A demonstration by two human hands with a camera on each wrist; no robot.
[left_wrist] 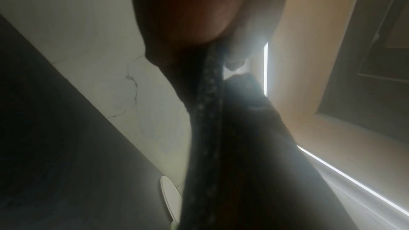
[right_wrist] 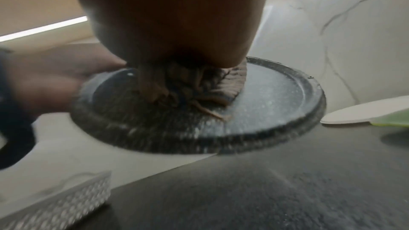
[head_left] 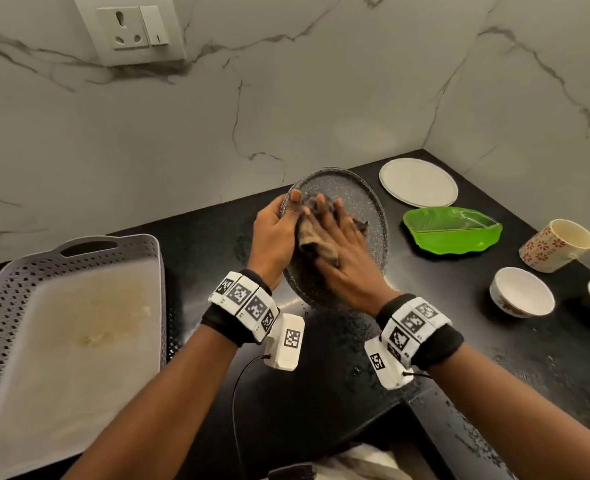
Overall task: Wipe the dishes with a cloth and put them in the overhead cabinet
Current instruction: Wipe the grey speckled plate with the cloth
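Observation:
A dark speckled round plate [head_left: 363, 202] is held tilted above the black counter. My left hand [head_left: 276, 233] grips its left rim, thumb on top and fingers underneath. My right hand [head_left: 342, 247] lies flat on the plate with straight fingers, pressing a crumpled brown cloth [head_left: 307, 237] against its face. The right wrist view shows the plate [right_wrist: 276, 97] with the cloth [right_wrist: 199, 85] bunched under my palm, and the left hand [right_wrist: 55, 80] at the rim. In the left wrist view the plate's rim [left_wrist: 210, 93] runs edge-on below my palm.
A white plate [head_left: 418, 181], a green leaf-shaped dish [head_left: 453, 230], a flowered mug [head_left: 556, 244] and two white bowls [head_left: 522, 292] stand on the counter to the right. A grey perforated tray [head_left: 20, 282] lies at the left. Marble walls meet at the back corner.

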